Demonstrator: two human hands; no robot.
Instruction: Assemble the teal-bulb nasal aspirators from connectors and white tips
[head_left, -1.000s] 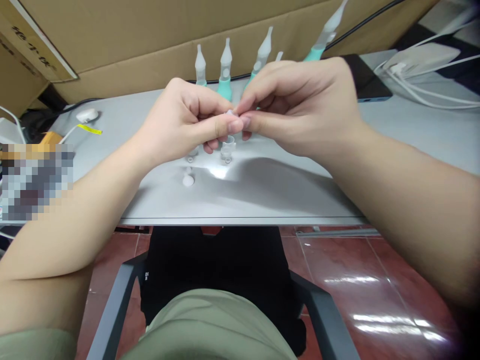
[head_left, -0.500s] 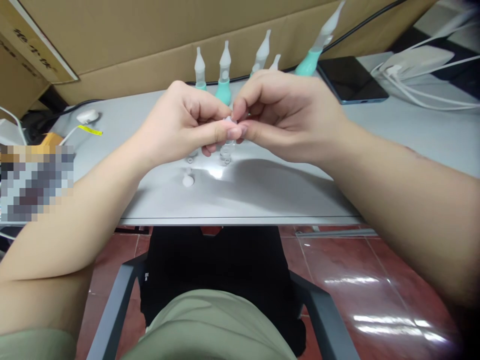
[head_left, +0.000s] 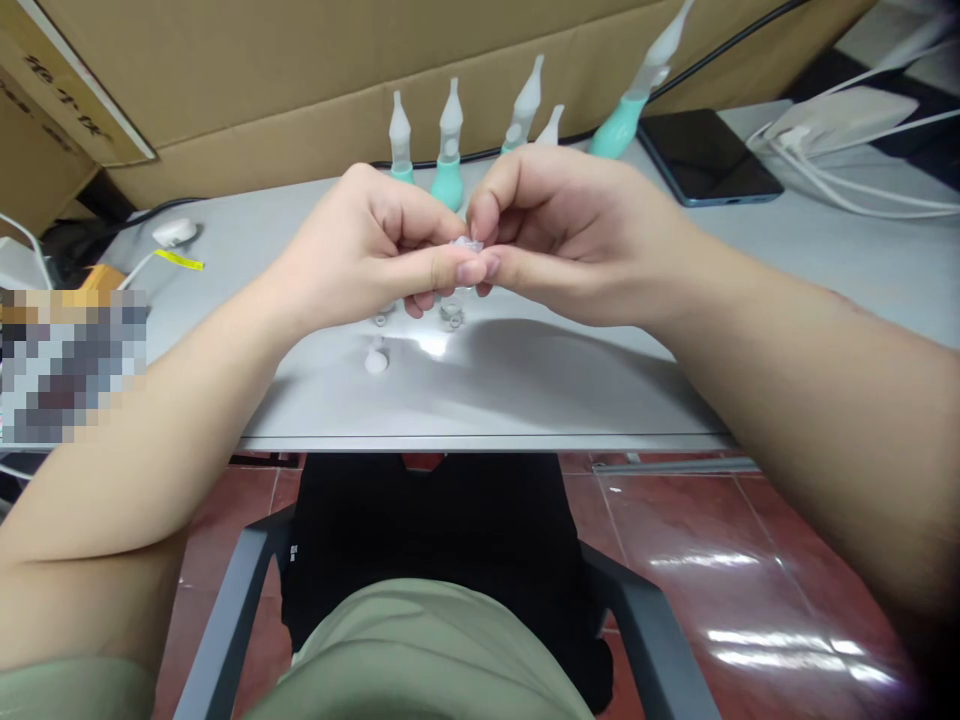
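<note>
Head view, centre of frame: my left hand [head_left: 382, 250] and right hand [head_left: 577, 235] pinch a small clear piece [head_left: 467, 244], grip clamped. So slight a hold could slip, dropping it among clear parts [head_left: 451, 316] on the bench [head_left: 555, 390] below.

Brown cardboard panel [head_left: 262, 90] behind pale grey table [head_left: 600, 395]; red tiled floor [head_left: 675, 515], glossy, bright reflections [head_left: 772, 638]; grey chair armrests [head_left: 651, 620].
</note>
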